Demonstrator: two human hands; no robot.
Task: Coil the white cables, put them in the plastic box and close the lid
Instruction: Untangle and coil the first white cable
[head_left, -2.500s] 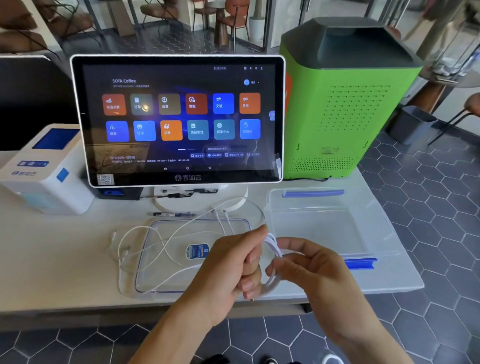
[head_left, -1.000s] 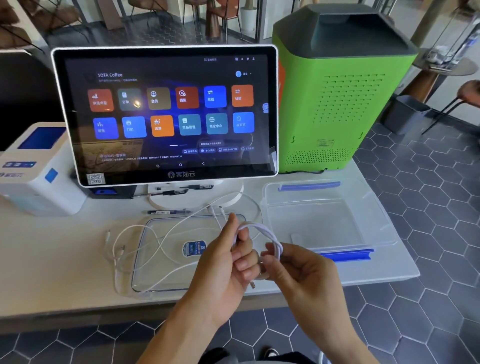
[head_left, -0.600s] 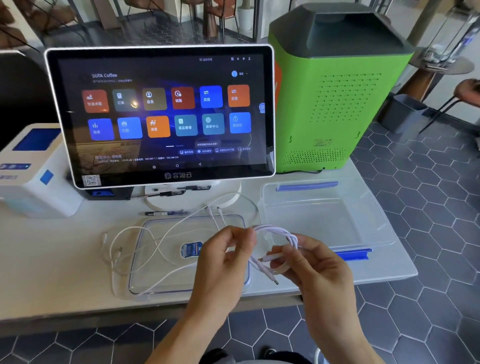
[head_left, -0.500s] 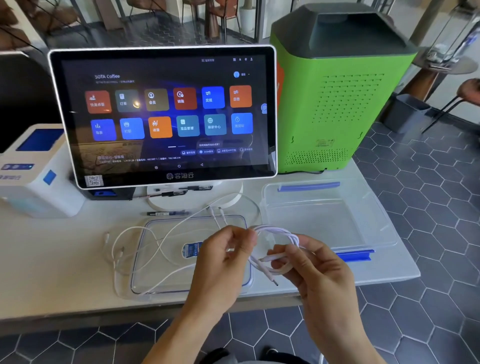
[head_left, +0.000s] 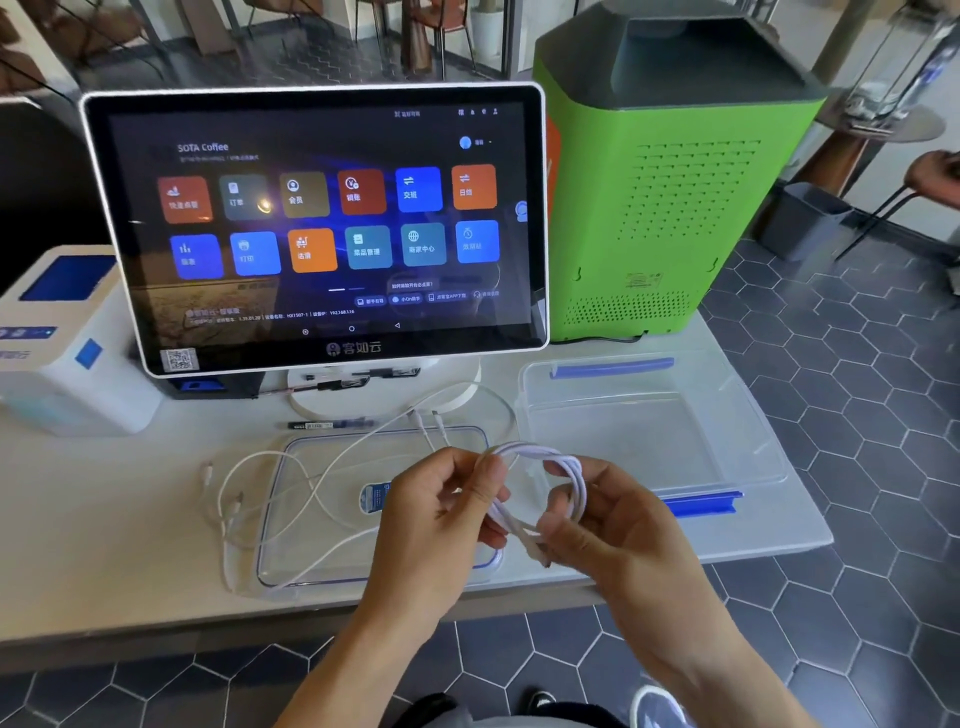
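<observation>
Holding a small white coil (head_left: 545, 483) between both hands, just off the near edge of the desk (head_left: 104, 519). Left hand (head_left: 441, 525) pinching one side of the loops with thumb and curled fingers; right hand (head_left: 613, 525) curled round the other side, with a plug end poking out below near its fingertips. Gripped from both sides, probably to keep the turns from springing apart while the tail gets tucked in. Not yet in the box.

Just beyond the left hand, on the desk, the clear lid (head_left: 322, 561) lying flat with a blue label, and loose white cables (head_left: 270, 499) sprawled across and beside it, uncoiled. Two of their plug ends pointing toward the coil, close enough to snag if the hands drift forward.

Just beyond the right hand, the open plastic box (head_left: 727, 431) with blue clips, nothing visible inside; a clear short path from coil to box, by the look of it.

Further out past the left hand, a pen (head_left: 322, 425), then a touchscreen terminal (head_left: 322, 223) on a round stand, with a white printer (head_left: 67, 353) off to its left. Past the box, a green machine (head_left: 670, 208).
</observation>
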